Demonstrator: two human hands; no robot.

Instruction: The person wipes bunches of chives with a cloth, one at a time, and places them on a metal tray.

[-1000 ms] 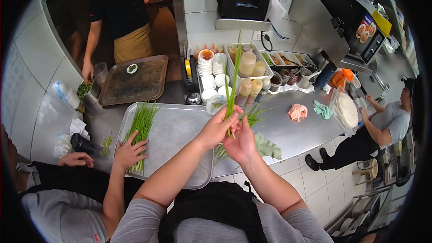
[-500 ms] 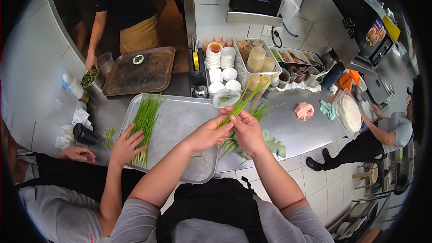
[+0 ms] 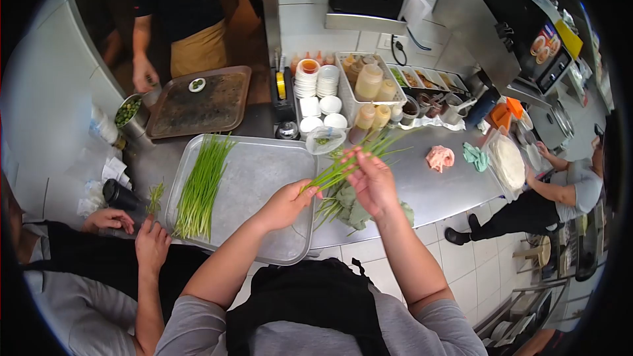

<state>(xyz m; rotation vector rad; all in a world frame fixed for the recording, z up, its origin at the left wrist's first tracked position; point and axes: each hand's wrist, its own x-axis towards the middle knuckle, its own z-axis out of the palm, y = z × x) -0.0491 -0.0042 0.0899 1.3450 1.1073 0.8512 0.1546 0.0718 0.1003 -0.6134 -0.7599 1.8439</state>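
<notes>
Long green stalks (image 3: 339, 170) slant upward between my two hands. My left hand (image 3: 287, 204) is closed around their lower ends, above the right side of a metal tray (image 3: 260, 158). My right hand (image 3: 371, 182) touches the stalks farther up, its fingers curled around their leafy part. A large bundle of green stalks (image 3: 204, 188) lies on the tray's left side. Below my right hand, more stalks and a grey-green cloth (image 3: 353, 207) lie on the counter. A small clear container (image 3: 325, 140) with green bits stands just beyond the tray.
At left, a co-worker's hands (image 3: 153, 244) are near small green trimmings (image 3: 155, 196) and a black cup (image 3: 122, 194). Behind are a brown tray (image 3: 198, 115), white cups (image 3: 307, 82) and a basket of bottles (image 3: 369, 82). Pink (image 3: 440, 158) and green cloths (image 3: 476, 157) lie right.
My hands have moved apart along the stalks, the left one down and leftward, the right one slightly right. The co-worker's hand has left the bundle on the tray and moved left.
</notes>
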